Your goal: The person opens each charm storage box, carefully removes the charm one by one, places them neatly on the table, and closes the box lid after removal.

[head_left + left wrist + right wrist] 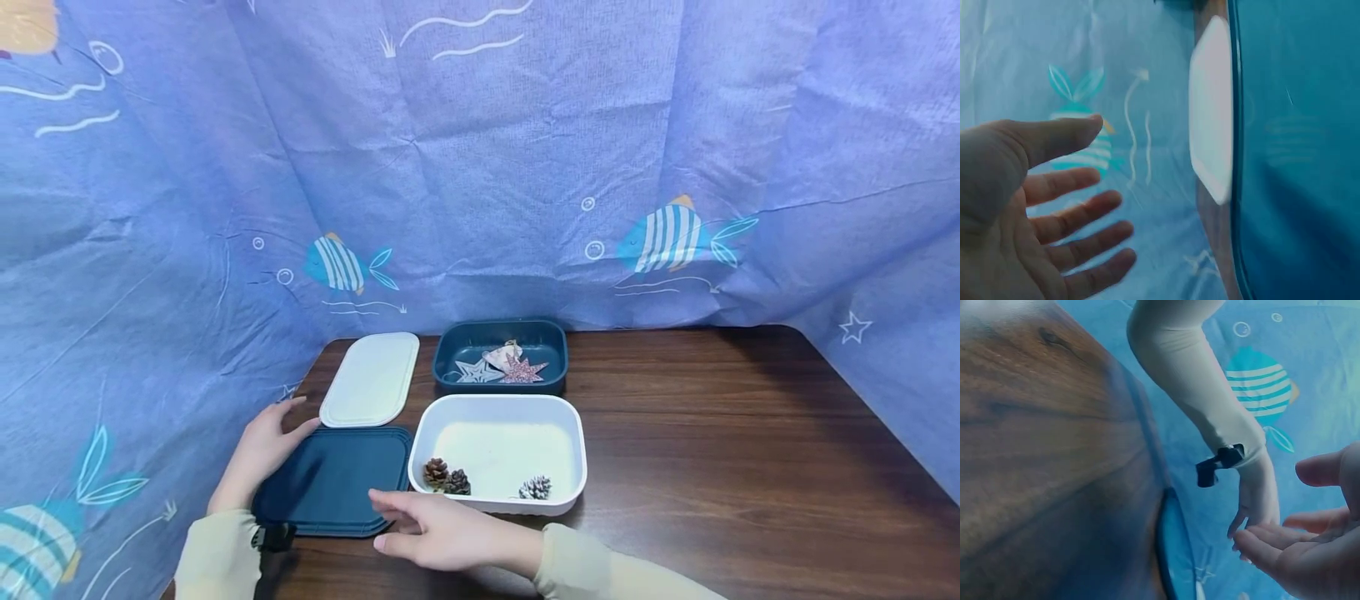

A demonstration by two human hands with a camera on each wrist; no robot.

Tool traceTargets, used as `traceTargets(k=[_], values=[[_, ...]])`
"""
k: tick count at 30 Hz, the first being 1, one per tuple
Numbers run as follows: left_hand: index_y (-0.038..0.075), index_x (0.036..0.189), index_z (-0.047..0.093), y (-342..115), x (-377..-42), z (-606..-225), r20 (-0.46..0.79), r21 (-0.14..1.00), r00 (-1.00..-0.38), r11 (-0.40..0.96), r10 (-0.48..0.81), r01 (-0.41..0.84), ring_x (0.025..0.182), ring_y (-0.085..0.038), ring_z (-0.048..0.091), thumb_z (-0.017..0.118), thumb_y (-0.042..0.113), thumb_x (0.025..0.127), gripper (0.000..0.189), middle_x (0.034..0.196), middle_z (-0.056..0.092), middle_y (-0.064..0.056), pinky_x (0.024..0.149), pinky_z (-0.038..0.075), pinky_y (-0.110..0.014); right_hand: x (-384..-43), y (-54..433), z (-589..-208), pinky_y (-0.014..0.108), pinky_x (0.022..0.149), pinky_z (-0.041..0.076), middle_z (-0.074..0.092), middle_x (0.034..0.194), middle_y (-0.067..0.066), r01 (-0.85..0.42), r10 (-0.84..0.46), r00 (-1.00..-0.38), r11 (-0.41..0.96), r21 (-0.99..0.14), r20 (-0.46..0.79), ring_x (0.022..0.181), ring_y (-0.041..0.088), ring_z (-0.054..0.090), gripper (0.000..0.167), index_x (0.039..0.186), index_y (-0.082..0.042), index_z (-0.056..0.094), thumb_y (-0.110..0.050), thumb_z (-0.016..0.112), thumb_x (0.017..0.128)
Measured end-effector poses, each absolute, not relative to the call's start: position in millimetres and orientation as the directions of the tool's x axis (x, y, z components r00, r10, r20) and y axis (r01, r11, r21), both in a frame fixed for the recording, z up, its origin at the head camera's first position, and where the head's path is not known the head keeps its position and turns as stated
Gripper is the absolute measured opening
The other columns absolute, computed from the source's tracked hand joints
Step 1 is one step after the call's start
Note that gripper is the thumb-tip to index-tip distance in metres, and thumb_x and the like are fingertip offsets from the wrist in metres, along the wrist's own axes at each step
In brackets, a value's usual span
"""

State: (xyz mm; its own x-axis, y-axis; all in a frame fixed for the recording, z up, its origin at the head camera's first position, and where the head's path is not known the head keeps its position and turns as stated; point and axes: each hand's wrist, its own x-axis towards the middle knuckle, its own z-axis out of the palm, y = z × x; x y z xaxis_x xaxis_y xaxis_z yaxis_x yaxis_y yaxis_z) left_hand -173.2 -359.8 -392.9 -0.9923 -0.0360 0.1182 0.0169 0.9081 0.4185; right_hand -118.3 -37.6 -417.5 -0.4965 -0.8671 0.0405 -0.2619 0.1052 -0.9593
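Left hand (262, 446) and right hand (446, 529) are hovering empty, fingers relaxed and parted, either side of the navy lid (341, 483) lying beside the white container (495, 446) on the bench (712, 442), seemingly a pickup that's calling for gripping its edges!

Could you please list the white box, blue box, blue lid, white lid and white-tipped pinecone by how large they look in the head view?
Largest to smallest:
1. White box
2. Blue lid
3. Blue box
4. White lid
5. White-tipped pinecone
Nearness may enlarge the front items.
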Motion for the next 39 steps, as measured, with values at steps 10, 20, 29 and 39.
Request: traceTargets(k=[10,20,29,39], values=[[-0.004,0.144,0.050,-314,-180,-383,0.313,0.433,-0.946,0.873,0.089,0.225,0.117,-0.045,0.055,0.069,0.032,0.098,0.062,0.135,0.056,-0.028,0.095,0.044,-0.062,-130,-22,-397,0.019,0.094,0.049,0.066,0.130,-0.002,-0.393,-0.776,-0.594,0.049,-0.918,0.213,0.115,0.003,0.061,0.039,0.142,-0.008,0.059,-0.021,0.056,0.105],[0.013,0.152,0.047,-279,-179,-395,0.313,0.460,-0.917,0.805,0.248,0.375,0.136,-0.037,0.047,0.069,0.045,0.095,0.069,0.148,0.050,-0.015,0.104,0.042,-0.061,-155,-2,-377,0.023,0.096,0.050,0.069,0.126,0.000,-0.431,-0.691,-0.680,0.105,-0.896,0.245,0.110,0.004,0.064,0.035,0.139,-0.016,0.061,-0.023,0.055,0.105],[0.019,0.156,0.040,-260,-171,-410,0.214,0.481,-0.896,0.757,0.388,0.443,0.140,-0.035,0.043,0.072,0.046,0.092,0.076,0.155,0.042,-0.012,0.104,0.043,-0.060,-176,13,-362,0.028,0.097,0.051,0.067,0.129,0.000,-0.508,-0.630,-0.717,0.178,-0.843,0.300,0.116,0.011,0.063,0.035,0.139,-0.017,0.062,-0.027,0.054,0.106],[0.019,0.160,0.031,-249,-170,-425,0.060,0.527,-0.892,0.745,0.447,0.409,0.149,-0.032,0.028,0.074,0.050,0.089,0.088,0.165,0.025,-0.006,0.109,0.037,-0.060,-199,22,-343,0.032,0.096,0.053,0.067,0.130,0.004,-0.595,-0.634,-0.690,0.223,-0.772,0.349,0.117,0.013,0.064,0.035,0.139,-0.015,0.062,-0.026,0.055,0.106]])
